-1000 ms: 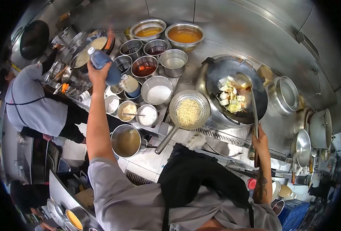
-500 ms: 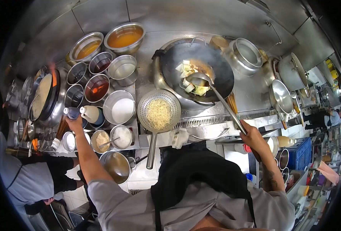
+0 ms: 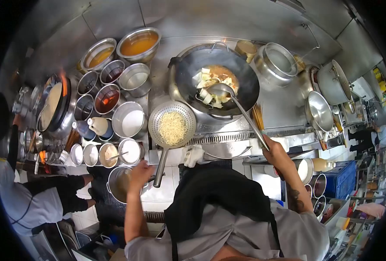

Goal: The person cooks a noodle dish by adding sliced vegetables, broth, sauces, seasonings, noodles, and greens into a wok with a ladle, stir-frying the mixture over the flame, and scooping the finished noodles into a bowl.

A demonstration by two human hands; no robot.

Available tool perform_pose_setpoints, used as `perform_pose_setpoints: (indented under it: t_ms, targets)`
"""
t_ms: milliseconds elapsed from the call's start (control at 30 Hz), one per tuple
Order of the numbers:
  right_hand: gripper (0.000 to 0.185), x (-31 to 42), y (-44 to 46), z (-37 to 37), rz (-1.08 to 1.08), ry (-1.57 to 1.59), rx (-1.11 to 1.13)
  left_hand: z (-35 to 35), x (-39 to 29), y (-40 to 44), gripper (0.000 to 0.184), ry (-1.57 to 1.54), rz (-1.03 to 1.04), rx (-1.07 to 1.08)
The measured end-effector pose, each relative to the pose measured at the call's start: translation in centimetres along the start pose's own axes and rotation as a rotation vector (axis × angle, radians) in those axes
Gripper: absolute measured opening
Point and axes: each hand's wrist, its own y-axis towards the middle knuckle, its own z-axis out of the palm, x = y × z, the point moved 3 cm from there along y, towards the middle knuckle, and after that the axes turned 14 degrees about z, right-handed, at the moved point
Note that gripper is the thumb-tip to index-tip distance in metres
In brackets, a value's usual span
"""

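My right hand [image 3: 275,153] is closed round the handle of a metal ladle [image 3: 249,115]. The ladle's bowl rests among pale chopped vegetables [image 3: 208,85] and brown sauce in a dark wok [image 3: 245,91]. Over a pot of cloudy liquid [image 3: 117,182], my left hand [image 3: 140,175] hovers with loosely bent fingers and nothing visible in them. Just right of it is the handle of a perforated strainer [image 3: 154,117] that holds noodles [image 3: 172,128]. A dark-capped bottle [image 3: 83,129] and a cream-coloured bottle [image 3: 98,126] stand farther left.
Metal pots of sauces and seasonings crowd the left, among them one of white powder [image 3: 131,122]. Two bowls of orange liquid [image 3: 138,43] stand behind. Bamboo sticks [image 3: 258,116] lean right of the wok. A person [image 3: 40,195] stands at far left.
My left hand has let go of the dark-capped bottle and moved right and toward me. The ladle has shifted slightly in the wok, and more sauce shows around the vegetables.
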Motion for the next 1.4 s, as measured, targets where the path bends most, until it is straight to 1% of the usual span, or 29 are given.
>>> perform_pose_setpoints:
  t_ms: [67, 100, 167, 200, 233, 267, 300, 333, 400, 433, 533, 567, 667, 700, 733, 800, 867, 900, 933, 1000, 1033, 1133, 1167, 1200, 1300, 1400]
  targets:
    - [0.051, -0.5, -0.3, -1.0, -0.137, 0.093, -0.115, 5.5, 7.6, 0.3, 0.046, 0.05, 0.198, 0.171]
    - [0.05, -0.9, -0.6, -1.6, -0.204, 0.135, -0.172, 6.0, 6.6, 0.2, 0.044, -0.086, 0.107, 0.212]
    - [0.05, -3.2, -0.1, -2.4, -0.171, 0.102, -0.194, 7.0, 3.2, -0.7, 0.038, -0.362, -0.085, 0.29]
    - [0.049, -4.6, 0.4, -2.5, -0.157, 0.086, -0.204, 7.5, 2.9, -0.9, 0.034, -0.567, -0.168, 0.313]
    - [0.051, -6.8, 1.5, -1.9, -0.088, 0.025, -0.2, 7.8, 2.9, -1.0, 0.031, -0.769, -0.25, 0.333]
    - [0.05, -7.3, 1.9, -2.2, -0.07, 0.02, -0.185, 8.1, 2.9, -0.8, 0.028, -0.969, -0.33, 0.35]
    - [0.049, -7.6, 2.2, -2.4, -0.052, 0.016, -0.17, 9.8, 4.2, -0.3, 0.025, -1.204, -0.516, 0.346]
    - [0.049, -7.9, 2.5, -2.5, -0.033, 0.011, -0.153, 10.3, 3.0, -0.3, 0.028, -1.174, -0.469, 0.326]
    - [0.047, -8.7, 2.9, -1.7, -0.134, 0.247, -0.185, 12.3, 0.0, -0.5, 0.033, -1.123, -0.374, 0.281]
    - [0.045, -8.9, 3.1, -1.4, -0.182, 0.366, -0.201, 12.9, -0.6, -0.8, 0.035, -1.191, -0.387, 0.24]
    - [0.043, -6.5, 1.9, -2.7, 0.03, 0.685, 0.006, 13.5, -0.9, -3.0, 0.034, -1.265, -0.343, 0.264]
    - [0.043, -5.6, 1.4, -3.2, 0.009, 0.78, 0.035, 13.2, -2.0, -4.6, 0.032, -1.263, -0.332, 0.213]
    - [0.044, -3.9, 0.7, -4.9, -0.015, 1.045, 0.155, 11.3, -6.1, -8.8, 0.031, -1.219, -0.296, 0.216]
    - [0.044, -3.3, 0.3, -5.7, -0.028, 1.132, 0.24, 10.5, -8.0, -9.9, 0.032, -1.264, -0.295, 0.22]
    - [0.044, -2.7, -0.2, -6.5, -0.039, 1.215, 0.33, 10.0, -9.0, -10.2, 0.033, -1.207, -0.271, 0.212]
    - [0.044, -1.9, -0.8, -7.4, -0.079, 1.378, 0.514, 9.1, -11.2, -9.6, 0.035, -1.1, -0.225, 0.189]
    - [0.044, -1.3, -1.1, -7.8, -0.141, 1.541, 0.695, 8.9, -14.3, -7.8, 0.037, -1.118, -0.168, 0.186]
    - [0.043, -1.3, -0.9, -7.6, -0.178, 1.574, 0.757, 9.0, -15.6, -6.6, 0.037, -1.125, -0.149, 0.197]
    - [0.043, -1.1, -0.6, -7.3, -0.155, 1.602, 0.804, 9.1, -17.0, -5.3, 0.037, -1.131, -0.127, 0.213]
    - [0.041, -0.4, -0.1, -6.6, -0.107, 1.661, 0.883, 9.6, -20.1, -3.1, 0.037, -1.042, -0.107, 0.201]
    - [0.038, -0.3, 0.4, -6.4, -0.035, 1.553, 0.764, 10.1, -21.5, -1.7, 0.035, -1.038, -0.069, 0.232]
    - [0.034, -1.4, 3.5, -4.2, -0.014, 1.459, 0.682, 12.7, -23.3, 4.3, 0.026, -0.998, 0.006, 0.273]
    - [0.026, -1.7, 3.6, -4.3, 0.006, 1.47, 0.615, 13.9, -22.9, 6.5, 0.02, -1.007, -0.013, 0.268]
    - [0.026, -2.1, 3.7, -4.3, 0.0, 1.469, 0.57, 14.9, -22.8, 8.8, 0.015, -1.013, -0.024, 0.27]
    - [0.026, -3.6, 2.7, -4.4, 0.001, 1.454, 0.432, 17.5, -22.9, 13.6, 0.013, -0.664, 0.002, 0.17]
    - [0.024, -4.8, 1.9, -5.2, 0.009, 1.485, 0.401, 19.0, -23.0, 16.7, 0.016, -0.348, 0.065, 0.047]
